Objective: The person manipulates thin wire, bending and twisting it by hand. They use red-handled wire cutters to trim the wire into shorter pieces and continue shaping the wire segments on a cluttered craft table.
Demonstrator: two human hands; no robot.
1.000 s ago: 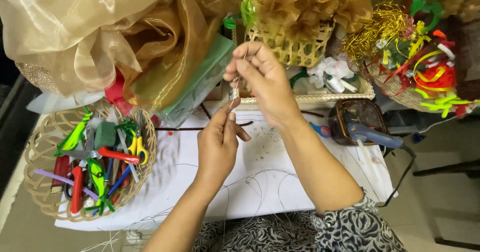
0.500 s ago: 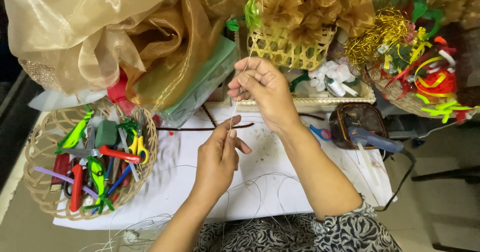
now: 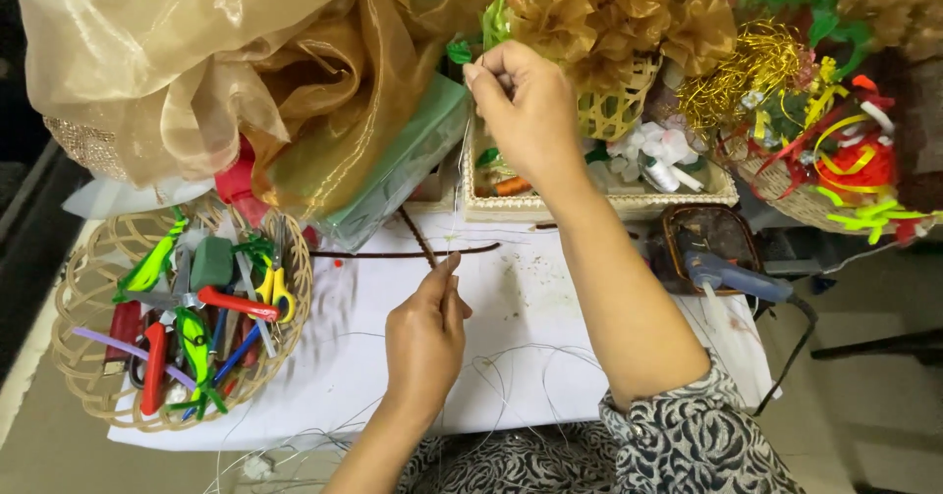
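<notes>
While both hands work over the white sheet (image 3: 550,307) that covers the table, a round basket (image 3: 83,288) of pale woven cane stands at the far left, open like a lattice. It holds scissors with red handles (image 3: 231,304), scissors with yellow handles (image 3: 276,286), a dull green block (image 3: 210,261) and several thin coloured sticks. Above it hangs a large cloud of gold sheer fabric (image 3: 196,72), shiny and crumpled into soft folds. Near the middle, two dark brown stems (image 3: 413,250) lie crossed on the sheet, thin and a little bent. The left hand (image 3: 424,342) rests just below them, its thumb and forefinger pinched shut on the lower end of a thin clear thread (image 3: 458,175), which is fine and almost invisible. This thread runs nearly straight up to the right hand (image 3: 526,101), which is raised in front of the gold ruffled flowers (image 3: 609,13) and pinches the upper end between closed fingertips. More loose thread (image 3: 511,376) curls on the sheet near the person's patterned sleeve (image 3: 688,435). Behind the right hand stands a shallow rectangular woven tray (image 3: 629,202) with white ribbon bows (image 3: 653,145) inside. Further right lies a blue glue gun (image 3: 737,278), and at the far right a basket (image 3: 786,194) full of red, yellow and gold curled ribbons.
</notes>
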